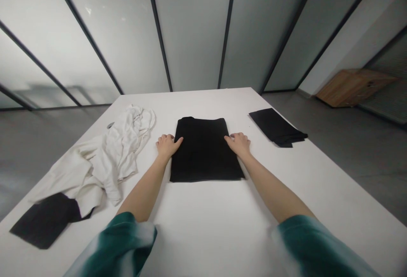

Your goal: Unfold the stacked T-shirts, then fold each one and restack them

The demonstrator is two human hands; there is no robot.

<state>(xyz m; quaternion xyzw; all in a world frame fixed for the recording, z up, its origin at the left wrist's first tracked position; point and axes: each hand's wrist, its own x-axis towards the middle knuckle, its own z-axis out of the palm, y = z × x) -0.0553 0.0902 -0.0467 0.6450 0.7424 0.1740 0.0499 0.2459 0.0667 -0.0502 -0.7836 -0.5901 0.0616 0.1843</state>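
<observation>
A folded black garment lies flat on the white table in front of me, roughly rectangular; its exact kind does not show. My left hand is at its left edge, the thumb lying over the cloth and the other fingers spread on the tabletop outside it. At the opposite edge, my right hand mirrors this, thumb on the cloth and fingers apart on the table. Both hands touch the garment's sides without closing round it.
Crumpled white cloth covers the left part of the white table. A black folded piece lies at the near left, against the white cloth. Another folded black cloth sits by the right edge. A wooden cabinet stands beyond.
</observation>
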